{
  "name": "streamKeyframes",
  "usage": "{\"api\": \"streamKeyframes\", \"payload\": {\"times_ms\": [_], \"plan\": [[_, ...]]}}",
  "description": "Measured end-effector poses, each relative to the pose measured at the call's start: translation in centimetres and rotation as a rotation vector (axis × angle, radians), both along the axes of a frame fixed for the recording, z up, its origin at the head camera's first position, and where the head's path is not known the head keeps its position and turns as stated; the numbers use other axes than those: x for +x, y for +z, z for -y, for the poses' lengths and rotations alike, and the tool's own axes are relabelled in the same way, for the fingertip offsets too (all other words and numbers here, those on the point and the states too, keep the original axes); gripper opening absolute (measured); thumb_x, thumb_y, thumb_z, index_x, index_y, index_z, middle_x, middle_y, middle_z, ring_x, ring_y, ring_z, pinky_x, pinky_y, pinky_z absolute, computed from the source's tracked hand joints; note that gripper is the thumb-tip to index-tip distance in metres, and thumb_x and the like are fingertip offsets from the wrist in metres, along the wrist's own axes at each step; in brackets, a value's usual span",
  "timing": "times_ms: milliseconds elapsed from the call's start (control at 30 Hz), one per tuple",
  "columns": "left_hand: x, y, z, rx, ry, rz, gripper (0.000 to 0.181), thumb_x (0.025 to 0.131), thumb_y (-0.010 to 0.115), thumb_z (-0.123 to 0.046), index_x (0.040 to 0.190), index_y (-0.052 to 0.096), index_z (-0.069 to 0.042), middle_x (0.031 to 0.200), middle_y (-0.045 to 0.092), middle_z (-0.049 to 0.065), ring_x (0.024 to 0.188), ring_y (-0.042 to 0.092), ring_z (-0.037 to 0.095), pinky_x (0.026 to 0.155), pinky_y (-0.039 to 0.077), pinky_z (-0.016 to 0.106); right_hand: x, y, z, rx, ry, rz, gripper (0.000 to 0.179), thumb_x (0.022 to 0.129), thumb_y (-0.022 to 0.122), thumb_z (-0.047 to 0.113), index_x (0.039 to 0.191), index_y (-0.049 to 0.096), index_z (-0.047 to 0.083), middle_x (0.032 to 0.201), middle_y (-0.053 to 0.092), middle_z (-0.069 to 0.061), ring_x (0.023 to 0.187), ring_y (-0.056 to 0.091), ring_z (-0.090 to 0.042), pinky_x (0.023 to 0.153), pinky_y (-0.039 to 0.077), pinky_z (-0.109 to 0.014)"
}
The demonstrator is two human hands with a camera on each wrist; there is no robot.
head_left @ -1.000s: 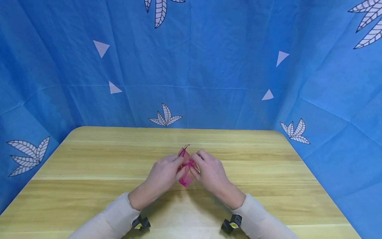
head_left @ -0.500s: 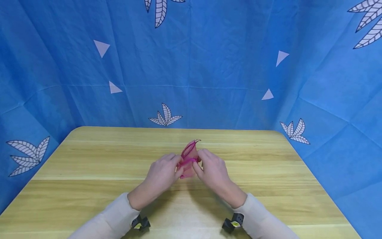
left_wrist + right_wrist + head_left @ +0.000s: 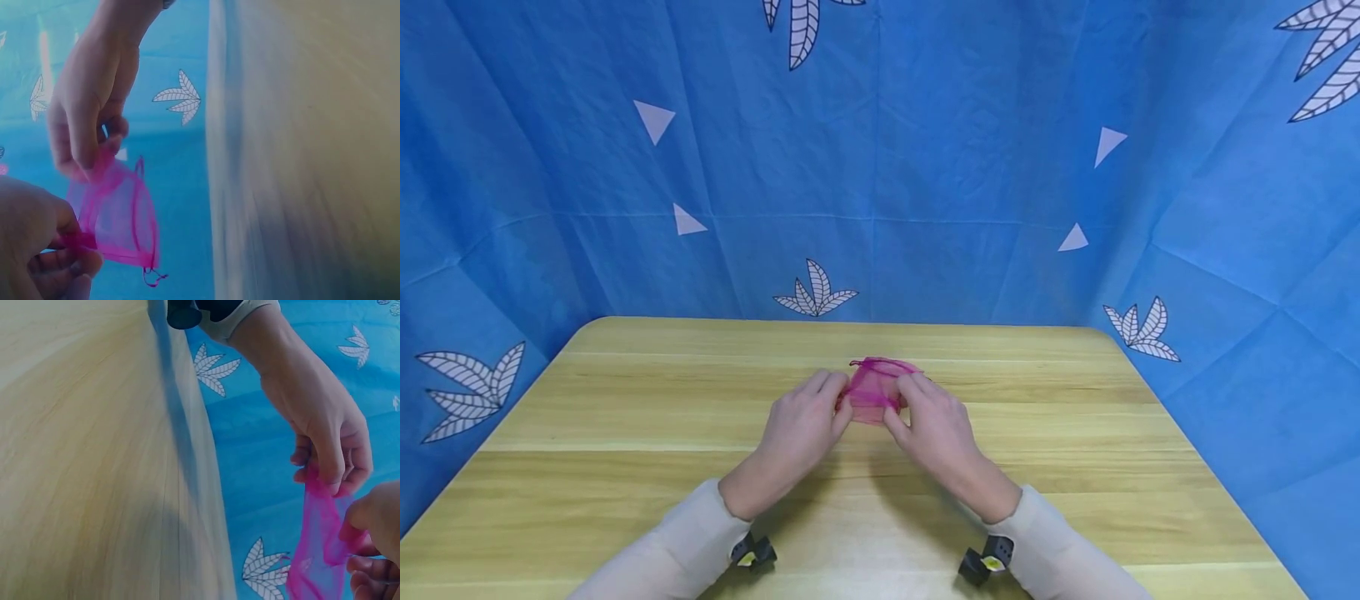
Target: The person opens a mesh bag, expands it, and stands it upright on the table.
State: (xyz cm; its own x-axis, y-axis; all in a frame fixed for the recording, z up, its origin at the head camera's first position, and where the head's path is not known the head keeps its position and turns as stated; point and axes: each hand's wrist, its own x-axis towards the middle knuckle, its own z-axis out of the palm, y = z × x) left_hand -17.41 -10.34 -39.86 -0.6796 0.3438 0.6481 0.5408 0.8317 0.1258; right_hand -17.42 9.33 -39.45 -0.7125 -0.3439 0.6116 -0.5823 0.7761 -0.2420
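both forearms reach in from the lower corners of the head view and slant toward each other, with the left hand (image 3: 797,425) and right hand (image 3: 934,427) meeting at the sheer pink bag (image 3: 874,393), thumbs and fingers pinching its opposite sides. the bag is near the middle of the frame, over the wooden table (image 3: 595,492). compared with half a second ago, it spreads wider, its bottom edge sits higher, and its cord (image 3: 855,363) pokes out at upper left instead of upper right.
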Motion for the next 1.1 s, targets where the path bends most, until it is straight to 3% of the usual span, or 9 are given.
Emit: {"api": "streamKeyframes", "payload": {"times_ms": [133,333,433,633,867,1100], "plan": [[0.2,0.0,-0.1,0.001,-0.06,-0.02,0.015,0.085,0.073,-0.01,0.098,0.066,-0.008,0.084,0.06,0.001,0.059,0.053,0.009,0.049,0.045,0.02,-0.1,-0.1,0.0,0.042,0.006,-0.019,0.018,0.082,0.074,0.017,0.086,0.056,0.013,0.078,0.048,0.004,0.063,0.042,-0.01,0.049,0.037,-0.023],[0.5,0.1,-0.5,0.014,-0.149,-0.018,0.016,0.086,0.074,-0.011,0.1,0.068,-0.008,0.09,0.062,0.001,0.068,0.059,0.011,0.058,0.052,0.023,-0.3,-0.4,0.1,0.08,0.067,-0.077,0.016,0.084,0.075,0.018,0.094,0.064,0.013,0.083,0.056,0.002,0.068,0.048,-0.012,0.055,0.043,-0.025],[0.6,0.2,-0.5,0.01,-0.12,0.011,0.021,0.088,0.075,-0.019,0.104,0.067,-0.01,0.093,0.062,0.001,0.071,0.059,0.01,0.059,0.052,0.021,-0.2,-0.4,0.1,0.044,0.08,-0.066,0.011,0.085,0.074,0.015,0.09,0.063,0.013,0.08,0.058,0.004,0.066,0.05,-0.01,0.055,0.044,-0.024],[0.6,0.6,-0.6,-0.001,-0.034,0.141,0.032,0.09,0.072,-0.033,0.111,0.064,-0.01,0.088,0.062,0.0,0.063,0.052,0.008,0.051,0.043,0.018,-0.2,-0.1,0.1,-0.027,0.073,-0.044,0.012,0.086,0.072,0.011,0.086,0.061,0.013,0.076,0.055,0.006,0.063,0.049,-0.009,0.053,0.044,-0.024],[0.7,0.9,-0.7,0.044,-0.068,0.166,0.021,0.09,0.067,-0.02,0.107,0.067,-0.008,0.072,0.062,-0.006,0.054,0.051,0.005,0.046,0.038,0.016,-0.3,-0.1,0.1,-0.055,0.091,-0.051,0.008,0.087,0.07,0.01,0.088,0.063,0.013,0.077,0.057,0.006,0.063,0.049,-0.007,0.053,0.043,-0.022],[1.1,1.1,-0.6,0.03,-0.069,0.194,0.027,0.089,0.067,-0.02,0.111,0.07,-0.006,0.065,0.058,-0.007,0.049,0.045,0.004,0.042,0.033,0.016,-0.2,-0.1,0.1,-0.072,0.099,-0.051,0.006,0.088,0.07,0.011,0.089,0.064,0.013,0.077,0.058,0.006,0.062,0.048,-0.006,0.052,0.043,-0.022]]}}
